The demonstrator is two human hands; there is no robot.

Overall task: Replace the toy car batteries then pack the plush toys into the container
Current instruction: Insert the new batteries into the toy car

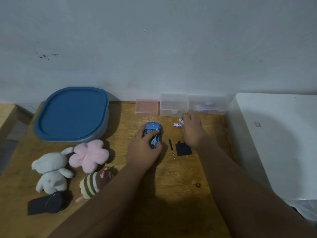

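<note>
Fingers [153, 133] of the left hand [143, 150] are curling over the toy car [153, 128], gripping it and pressing it roof-up against the table [171, 186], probably so that it is not rolling while the other hand is fetching cells; the right hand [193, 132] is reaching out to the right of the car, its bent fingertips meeting two small batteries [178, 122] that are lying side by side on the wood, though the back of the hand is hiding whether it is pinching one or only touching them; a screwdriver [171, 148] and a black battery cover [183, 149] are lying just right of the car, under the right wrist, which suggests the compartment is standing open and waiting; a pink box [146, 107] and two clear boxes [174, 105] are sitting beyond the car against the wall; left of the car the container [72, 114] is waiting with its blue lid on, and nearer than it a white rabbit plush [51, 170], a pink flower plush [89, 155] and a striped plush [91, 183] are crowding together; bare wood is showing nearer than the car, giving room for turning it over, while a white cabinet [274, 143] is closing off the far right, well apart from the car.
</note>
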